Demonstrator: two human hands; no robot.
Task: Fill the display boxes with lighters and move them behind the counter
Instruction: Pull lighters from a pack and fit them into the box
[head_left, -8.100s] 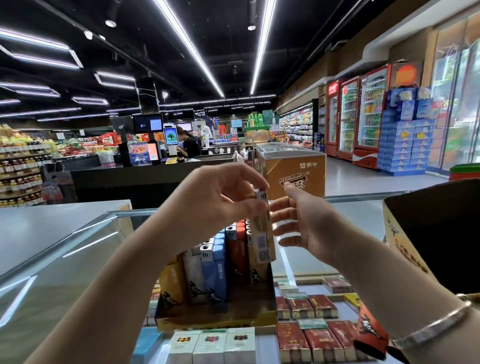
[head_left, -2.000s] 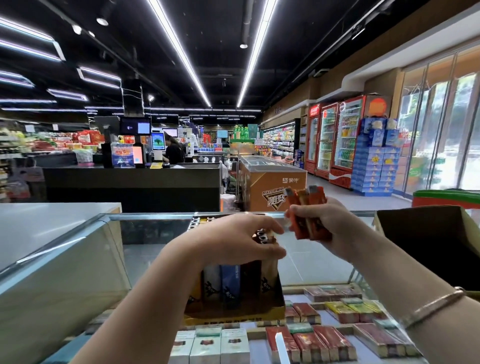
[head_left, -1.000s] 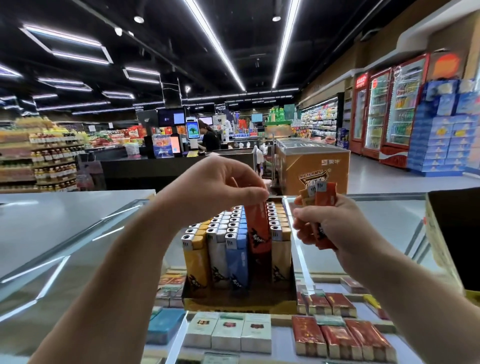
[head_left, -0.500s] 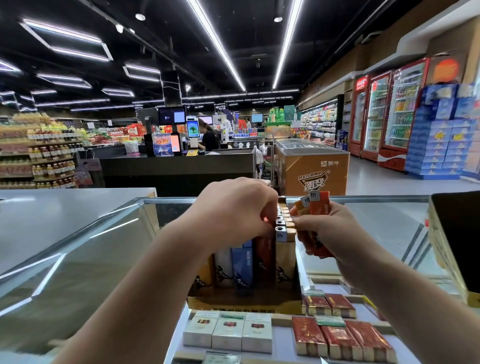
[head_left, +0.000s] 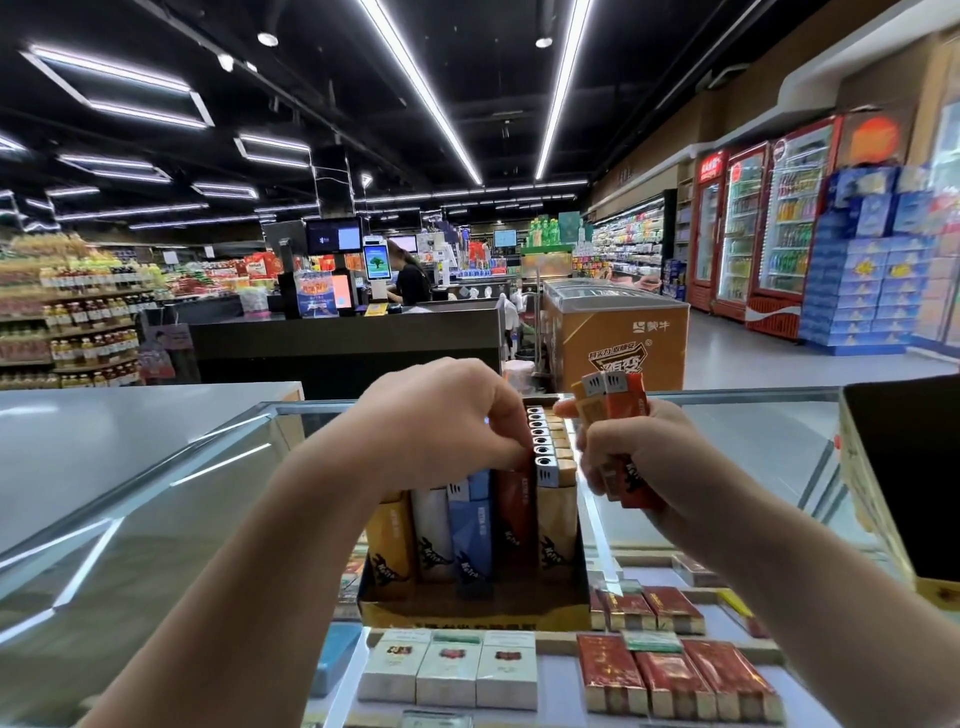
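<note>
Supermarket freezer (head_left: 618, 343), "蒙牛" logo, beyond lighters (head_left: 556, 499).

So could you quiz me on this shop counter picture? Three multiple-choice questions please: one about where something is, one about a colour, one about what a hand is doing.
1. Where does the display box of lighters stand?
A. on the glass counter top
B. on the floor
C. on a drinks shelf

2. What colour is the lighter at the left end of the box's front row?
A. green
B. yellow
C. black

3. What is the right hand doing?
A. lying flat on the glass
B. gripping a few spare lighters
C. pointing at the ceiling

Answers:
1. A, the box sits on the glass counter, with cigarette packs visible beneath.
2. B, its body is yellow, beside a white one, then blue.
3. B, its fingers curl round orange and red lighters, while the left hand is at the red row.
</note>
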